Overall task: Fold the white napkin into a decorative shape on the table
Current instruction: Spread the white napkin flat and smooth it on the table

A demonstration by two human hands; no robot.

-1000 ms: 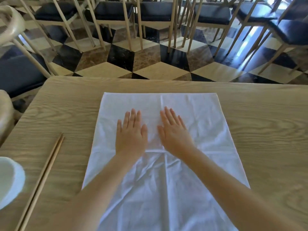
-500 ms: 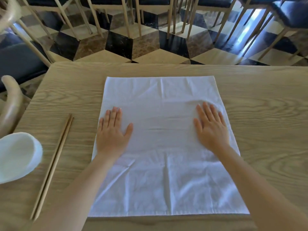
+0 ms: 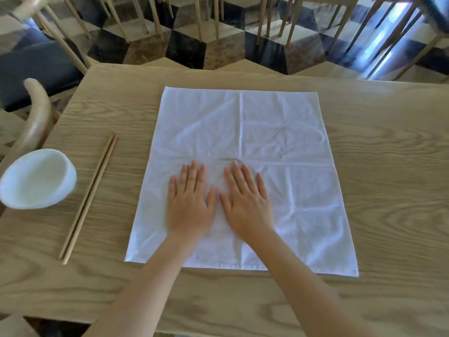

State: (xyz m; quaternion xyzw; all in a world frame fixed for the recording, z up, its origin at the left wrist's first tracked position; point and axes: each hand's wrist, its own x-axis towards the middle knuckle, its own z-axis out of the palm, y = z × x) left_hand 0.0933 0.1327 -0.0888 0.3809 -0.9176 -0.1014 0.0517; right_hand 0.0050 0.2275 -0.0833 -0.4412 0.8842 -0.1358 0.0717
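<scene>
Both open hands, left hand (image 3: pixel 190 205) and right hand (image 3: pixel 245 203), press flat, grasping nothing, smoothing the unfolded square white cloth napkin (image 3: pixel 245 152) at the light wooden tabletop (image 3: pixel 388 166) centre; next likely lifting the six o'clock edge to fold.

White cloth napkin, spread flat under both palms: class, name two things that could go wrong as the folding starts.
1. The white cloth napkin still shows wrinkles and old creases, so new folds may come out crooked.
2. The left hand and right hand press only near the middle; the free corners could shift.
3. The wooden chopsticks and white bowl lie close by on the left; a sweeping arm might knock them.
</scene>
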